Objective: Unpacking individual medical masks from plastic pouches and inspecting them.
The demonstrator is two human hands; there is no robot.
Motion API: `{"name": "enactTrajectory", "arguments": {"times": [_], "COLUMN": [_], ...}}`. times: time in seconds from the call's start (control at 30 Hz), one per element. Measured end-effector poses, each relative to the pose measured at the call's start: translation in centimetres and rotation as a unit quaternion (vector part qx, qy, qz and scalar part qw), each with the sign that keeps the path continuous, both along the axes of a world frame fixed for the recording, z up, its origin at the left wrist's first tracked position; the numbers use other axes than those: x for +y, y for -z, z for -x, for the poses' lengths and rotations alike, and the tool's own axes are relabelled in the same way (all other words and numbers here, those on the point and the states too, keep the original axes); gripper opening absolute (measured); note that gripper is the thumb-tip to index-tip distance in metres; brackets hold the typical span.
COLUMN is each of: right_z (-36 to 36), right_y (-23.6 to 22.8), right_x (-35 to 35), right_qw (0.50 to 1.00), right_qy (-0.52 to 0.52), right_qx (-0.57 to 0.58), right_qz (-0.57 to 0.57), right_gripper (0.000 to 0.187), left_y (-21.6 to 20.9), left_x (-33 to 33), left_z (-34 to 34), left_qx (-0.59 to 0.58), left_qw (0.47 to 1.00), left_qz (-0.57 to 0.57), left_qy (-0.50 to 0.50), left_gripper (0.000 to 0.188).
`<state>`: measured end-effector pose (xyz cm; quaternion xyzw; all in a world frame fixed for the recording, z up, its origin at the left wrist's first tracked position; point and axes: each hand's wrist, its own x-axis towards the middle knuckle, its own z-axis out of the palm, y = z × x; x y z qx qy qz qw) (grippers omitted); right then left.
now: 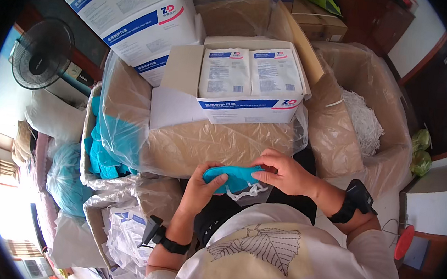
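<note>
A teal face mask (233, 178) is held in front of my body, between both hands. My left hand (205, 184) grips its left end, with the thumb lying on the near face. At the right end, my right hand (276, 171) pinches the mask's upper edge between thumb and fingers. White ear loops (245, 192) hang below the mask, under my right hand. Beyond my hands, an open white carton (251, 115) holds two white packs (226, 72) standing side by side. The carton rests on a large plastic-lined cardboard box (223, 147).
Left of me, one lined box holds teal masks (109, 151), and a nearer box has clear plastic packaging (129, 232). White cords (362, 121) fill part of a lined box at right. White cartons (138, 25) are stacked at back left, near a fan (42, 54).
</note>
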<state>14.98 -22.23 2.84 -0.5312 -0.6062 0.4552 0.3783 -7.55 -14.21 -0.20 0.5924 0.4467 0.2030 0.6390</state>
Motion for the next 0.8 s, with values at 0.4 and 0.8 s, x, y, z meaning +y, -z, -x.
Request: {"name": "enactTrajectory", "arguments": {"times": [0.4, 0.8], "right_z": [-0.7, 0.7], "right_y": [3.3, 3.7], "right_x": [1.4, 1.3], "right_qw": [0.988, 0.994], "right_qy": [0.118, 0.091], "right_qx": [0.094, 0.062], "right_qz": [0.019, 0.005], "right_gripper": [0.028, 0.025], "left_y": [1.8, 3.0], "left_x": [0.4, 1.0], "left_z": [-0.7, 0.0], "left_qx": [-0.137, -0.137], "left_qw": [0.990, 0.990], "left_qz": [0.018, 0.030], "left_qy": [-0.002, 0.034], "left_gripper": [0.033, 0.026]}}
